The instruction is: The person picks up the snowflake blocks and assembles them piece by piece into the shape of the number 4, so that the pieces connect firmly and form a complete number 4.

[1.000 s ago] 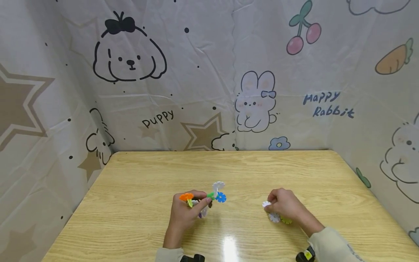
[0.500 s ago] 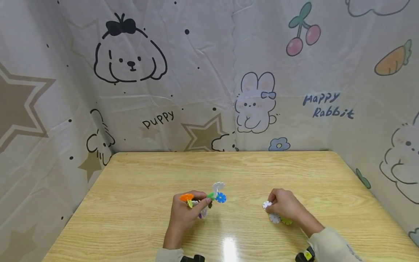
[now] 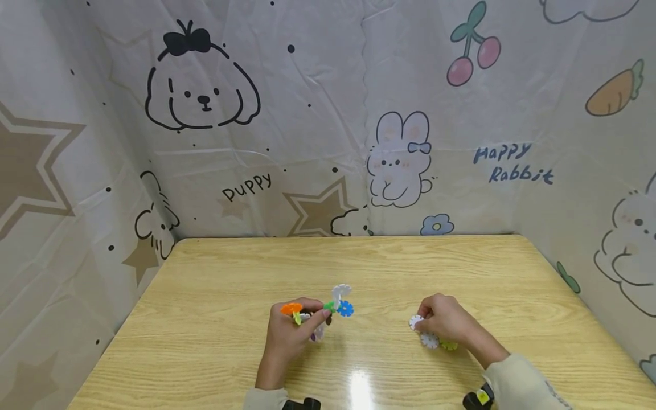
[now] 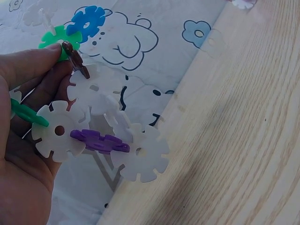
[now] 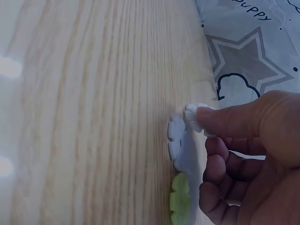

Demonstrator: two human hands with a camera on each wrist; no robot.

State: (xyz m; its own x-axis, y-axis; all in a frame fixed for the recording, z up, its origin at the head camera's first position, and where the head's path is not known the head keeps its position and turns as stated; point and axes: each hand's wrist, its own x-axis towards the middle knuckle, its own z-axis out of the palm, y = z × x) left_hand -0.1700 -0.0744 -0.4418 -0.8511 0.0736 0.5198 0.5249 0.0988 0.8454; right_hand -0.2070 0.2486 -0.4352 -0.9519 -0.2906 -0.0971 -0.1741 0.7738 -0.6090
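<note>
My left hand [image 3: 289,336] holds a chain of interlocked plastic snowflake discs above the table, its thumb pinching the green disc [image 4: 61,40]. Joined along the chain are a blue disc [image 4: 86,23], a brown one [image 4: 75,60], a purple one [image 4: 100,141] and several white ones; an orange disc [image 3: 291,309] shows over the hand in the head view. Over to the right, my right hand [image 3: 447,320] pinches a white disc [image 5: 193,117] between thumb and fingers. Just below that hand lie another white disc [image 3: 429,340] and a yellow-green disc [image 5: 180,199].
The wood-grain table [image 3: 230,273] runs back to a cloth backdrop [image 3: 318,85] printed with cartoon animals and stars. A bright glare spot shows on the tabletop between the arms. Black wrist cameras sit at both cuffs.
The white disc at my right fingertips has shifted very slightly. My left hand and its chain stay in place.
</note>
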